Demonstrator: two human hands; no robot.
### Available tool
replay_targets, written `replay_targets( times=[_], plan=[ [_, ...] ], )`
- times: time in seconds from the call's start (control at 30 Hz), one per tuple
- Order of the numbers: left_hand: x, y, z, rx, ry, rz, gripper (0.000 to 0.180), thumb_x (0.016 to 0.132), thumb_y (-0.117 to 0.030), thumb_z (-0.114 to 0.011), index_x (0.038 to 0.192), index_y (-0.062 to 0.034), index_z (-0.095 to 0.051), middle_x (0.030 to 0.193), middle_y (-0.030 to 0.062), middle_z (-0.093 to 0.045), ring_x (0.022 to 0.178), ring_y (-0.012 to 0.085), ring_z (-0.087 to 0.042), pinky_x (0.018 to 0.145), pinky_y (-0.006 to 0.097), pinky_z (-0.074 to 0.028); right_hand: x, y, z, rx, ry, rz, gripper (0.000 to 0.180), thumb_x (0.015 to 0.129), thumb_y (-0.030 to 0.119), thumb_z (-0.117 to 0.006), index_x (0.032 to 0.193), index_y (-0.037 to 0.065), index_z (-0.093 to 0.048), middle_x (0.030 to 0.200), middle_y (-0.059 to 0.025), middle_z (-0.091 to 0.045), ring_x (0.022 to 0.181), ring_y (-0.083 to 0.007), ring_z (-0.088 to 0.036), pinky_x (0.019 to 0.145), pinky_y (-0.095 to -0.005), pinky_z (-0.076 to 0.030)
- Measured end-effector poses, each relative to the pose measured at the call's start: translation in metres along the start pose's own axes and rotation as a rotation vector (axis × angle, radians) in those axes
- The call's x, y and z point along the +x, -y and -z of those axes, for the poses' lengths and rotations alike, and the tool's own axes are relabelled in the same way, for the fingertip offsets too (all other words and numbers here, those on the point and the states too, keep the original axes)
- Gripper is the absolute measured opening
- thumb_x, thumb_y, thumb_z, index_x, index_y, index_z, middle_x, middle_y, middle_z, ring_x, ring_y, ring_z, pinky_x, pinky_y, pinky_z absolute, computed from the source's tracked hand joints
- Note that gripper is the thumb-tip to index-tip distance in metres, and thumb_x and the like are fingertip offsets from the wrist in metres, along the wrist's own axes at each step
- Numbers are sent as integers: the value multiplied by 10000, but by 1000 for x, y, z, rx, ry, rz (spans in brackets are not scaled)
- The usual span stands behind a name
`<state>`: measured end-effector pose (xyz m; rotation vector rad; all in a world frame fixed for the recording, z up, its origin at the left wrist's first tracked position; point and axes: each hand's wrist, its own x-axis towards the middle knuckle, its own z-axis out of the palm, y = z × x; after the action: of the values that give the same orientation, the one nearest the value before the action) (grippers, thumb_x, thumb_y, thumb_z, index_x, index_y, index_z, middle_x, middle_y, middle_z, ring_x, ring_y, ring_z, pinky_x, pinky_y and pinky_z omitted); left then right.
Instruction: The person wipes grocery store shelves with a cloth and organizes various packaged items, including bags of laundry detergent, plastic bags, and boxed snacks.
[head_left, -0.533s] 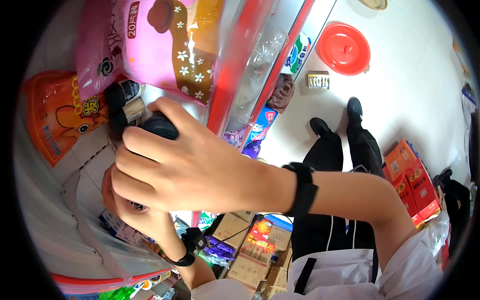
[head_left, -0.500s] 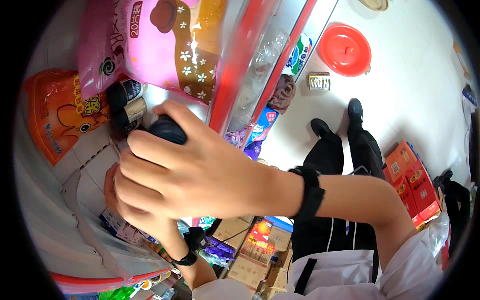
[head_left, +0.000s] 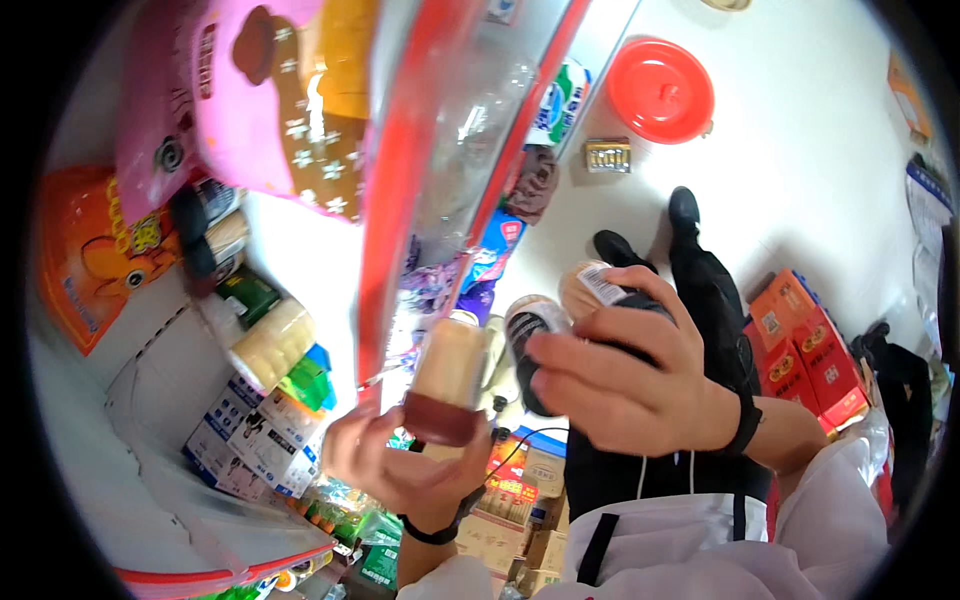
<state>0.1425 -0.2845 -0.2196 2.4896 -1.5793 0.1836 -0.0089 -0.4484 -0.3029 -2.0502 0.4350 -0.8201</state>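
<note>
Upright in my left hand (head_left: 410, 465) is a jar of pale sticks, like a toothpick jar (head_left: 447, 370), with a dark red end at my fingers. My right hand (head_left: 645, 375) grips two similar jars together: one with a dark label (head_left: 528, 345) and one pale-ended jar with a white sticker (head_left: 592, 287). Its fingers partly cover both. The hands are side by side, to the right of the red-edged shelf (head_left: 385, 210). More jars with dark caps (head_left: 225, 235) lie on that shelf, beside an orange bag (head_left: 105, 255).
A big pink package (head_left: 255, 120) lies at the shelf's upper part. Bagged goods fill a lower shelf. On the floor are a red basin (head_left: 660, 90), a small gold box (head_left: 608, 155) and red boxes (head_left: 805, 350). Cardboard cartons (head_left: 490, 540) stand below my hands.
Both hands have drawn back rightward from the shelf. Jars that my hands hid before now show in them, one in the left and two in the right.
</note>
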Motion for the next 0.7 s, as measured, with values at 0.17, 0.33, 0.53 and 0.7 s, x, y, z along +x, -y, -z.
replay_targets(
  times=[0.17, 0.33, 0.53, 0.7],
  plan=[
    [-36, -29, -87, -224, 82, 161, 654, 631, -221, -937, 1164, -70, -589, 1188, 92, -563, 1112, 285, -520, 935, 423, -434, -72, -63, 14, -65, 226, -128, 468, 591, -2, -668, 1046, 105, -655, 1167, -31, -669, 1044, -273, -577, 981, -515, -474],
    [-89, -40, -206, -380, 109, 352, 569, 675, -172, -920, 1132, -52, -603, 1080, 117, -650, 1030, 312, -591, 928, 436, -444, -132, -135, 13, -244, 310, -302, 558, 557, -32, -704, 1089, 110, -621, 1158, -22, -651, 1084, -285, -572, 997, -451, -453],
    [-152, -65, -341, -421, 328, 545, 509, 709, -184, -877, 1098, -44, -580, 1078, 132, -622, 1050, 360, -557, 924, 470, -451, -209, -256, -16, -376, 346, -430, 541, 608, -37, -713, 1119, 101, -597, 1164, -37, -657, 1104, -269, -585, 993, -414, -450],
    [-171, -76, -458, -410, 317, 731, 528, 727, -276, -879, 1087, -25, -586, 1043, 142, -623, 1009, 328, -571, 915, 442, -456, -251, -357, -48, -433, 330, -464, 526, 659, -28, -718, 1149, 104, -578, 1167, -35, -657, 1106, -267, -595, 958, -420, -461]
  ],
)
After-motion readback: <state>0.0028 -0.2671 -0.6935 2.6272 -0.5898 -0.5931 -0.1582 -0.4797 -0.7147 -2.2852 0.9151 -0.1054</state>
